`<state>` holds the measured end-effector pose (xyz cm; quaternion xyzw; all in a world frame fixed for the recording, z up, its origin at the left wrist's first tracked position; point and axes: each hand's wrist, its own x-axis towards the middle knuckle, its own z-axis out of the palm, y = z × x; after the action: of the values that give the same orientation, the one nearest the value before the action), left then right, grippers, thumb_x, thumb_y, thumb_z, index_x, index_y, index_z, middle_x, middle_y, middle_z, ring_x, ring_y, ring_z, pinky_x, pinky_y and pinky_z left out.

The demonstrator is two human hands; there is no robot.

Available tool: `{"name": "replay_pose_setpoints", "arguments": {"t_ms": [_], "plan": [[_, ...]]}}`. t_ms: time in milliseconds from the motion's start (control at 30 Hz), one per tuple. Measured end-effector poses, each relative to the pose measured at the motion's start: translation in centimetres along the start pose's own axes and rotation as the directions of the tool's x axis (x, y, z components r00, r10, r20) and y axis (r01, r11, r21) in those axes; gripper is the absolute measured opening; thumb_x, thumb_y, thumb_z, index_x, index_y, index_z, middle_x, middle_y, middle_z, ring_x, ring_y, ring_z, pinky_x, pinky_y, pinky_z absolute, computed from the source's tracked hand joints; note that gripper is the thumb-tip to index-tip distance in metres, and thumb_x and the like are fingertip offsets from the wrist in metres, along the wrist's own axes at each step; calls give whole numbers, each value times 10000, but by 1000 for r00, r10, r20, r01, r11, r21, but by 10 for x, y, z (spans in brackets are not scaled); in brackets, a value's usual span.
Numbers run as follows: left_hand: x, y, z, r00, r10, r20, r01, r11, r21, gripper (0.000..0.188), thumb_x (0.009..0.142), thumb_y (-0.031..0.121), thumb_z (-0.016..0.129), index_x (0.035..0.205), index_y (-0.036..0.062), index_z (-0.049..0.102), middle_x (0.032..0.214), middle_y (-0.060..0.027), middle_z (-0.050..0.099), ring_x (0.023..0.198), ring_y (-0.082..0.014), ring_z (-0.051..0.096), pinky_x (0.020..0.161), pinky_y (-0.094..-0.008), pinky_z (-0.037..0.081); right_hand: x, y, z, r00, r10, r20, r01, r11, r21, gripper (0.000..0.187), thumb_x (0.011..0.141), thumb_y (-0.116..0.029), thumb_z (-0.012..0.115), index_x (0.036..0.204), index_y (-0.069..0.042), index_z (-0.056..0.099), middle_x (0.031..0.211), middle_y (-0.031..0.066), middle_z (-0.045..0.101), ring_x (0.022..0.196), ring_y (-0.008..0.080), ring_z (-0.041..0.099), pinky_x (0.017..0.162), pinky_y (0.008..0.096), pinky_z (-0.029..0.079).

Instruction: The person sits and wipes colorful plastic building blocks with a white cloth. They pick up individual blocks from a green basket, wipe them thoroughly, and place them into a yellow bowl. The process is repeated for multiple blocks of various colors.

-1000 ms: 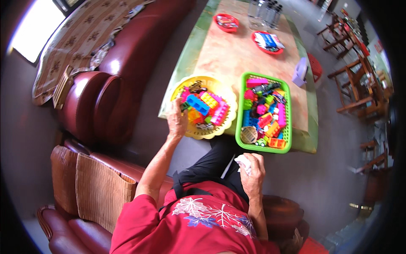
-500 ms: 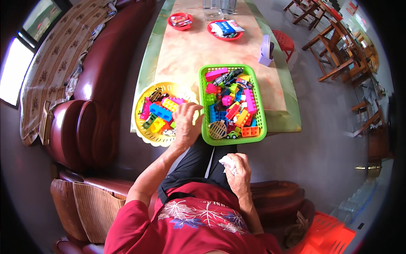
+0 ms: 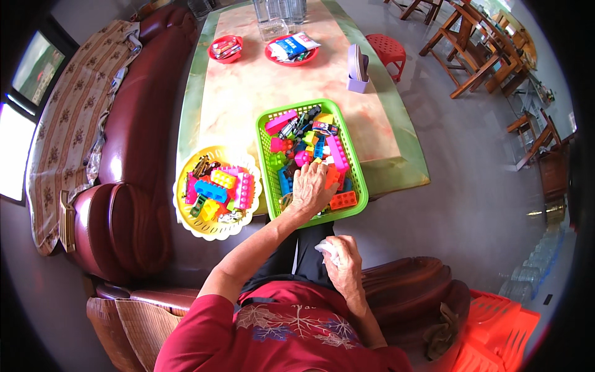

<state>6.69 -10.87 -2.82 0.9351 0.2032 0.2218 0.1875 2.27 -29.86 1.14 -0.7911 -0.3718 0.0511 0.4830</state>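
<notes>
My left hand (image 3: 310, 188) is over the near half of a green slotted basket (image 3: 362, 180), its fingers spread and reaching down onto the toy blocks inside. The fingertips are partly lost among the blocks; an orange block (image 3: 333, 176) lies beside them. Pink, blue and orange blocks and small toy cars fill the basket. Left of it, a yellow scalloped bowl (image 3: 214, 232) holds more toys, with a pink block (image 3: 245, 190) at its right side. Close to my lap, my right hand (image 3: 345, 265) is closed around a crumpled white tissue (image 3: 326, 249).
Farther up the marble-patterned table (image 3: 238, 93) stand two red bowls with packets, a lilac holder (image 3: 357, 71) and clear glass containers. A red stool (image 3: 387, 51) is beyond the right edge. A dark red leather sofa (image 3: 139, 118) runs along the left; an orange plastic crate (image 3: 496, 328) is at lower right.
My left hand has moved right, from the yellow bowl's edge into the green basket. The whole view has shifted, and the pink block at the bowl's right side now shows. My right hand keeps the tissue.
</notes>
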Motion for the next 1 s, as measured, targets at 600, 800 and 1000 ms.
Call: {"name": "replay_pose_setpoints", "arguments": {"t_ms": [600,800,1000], "plan": [[-39,-21,-65,839,-272,471,330,-434,-838,203,872,111,623,1019,133,484,1029,-50,593,851,-173,613,643,-346,545,43,-41,-17,984,-88,-153,106,988,113,294,775,64,640,1050,-33,600,959,121,559,811,251,602,648,318,513],[-74,-10,-78,871,-235,431,232,-576,-784,235,903,153,617,1099,131,489,1081,-77,609,974,-200,614,789,-385,545,71,-78,10,955,-265,-131,278,956,94,352,717,91,660,1047,-17,600,989,132,578,890,290,612,767,354,509],[-89,8,-104,906,-202,371,195,-579,-792,282,969,303,518,1140,78,524,1068,-62,585,974,-169,576,862,-319,480,48,-81,38,924,-360,-132,361,932,-13,422,691,74,699,1082,-48,601,1003,126,559,891,306,604,749,372,516]]}}
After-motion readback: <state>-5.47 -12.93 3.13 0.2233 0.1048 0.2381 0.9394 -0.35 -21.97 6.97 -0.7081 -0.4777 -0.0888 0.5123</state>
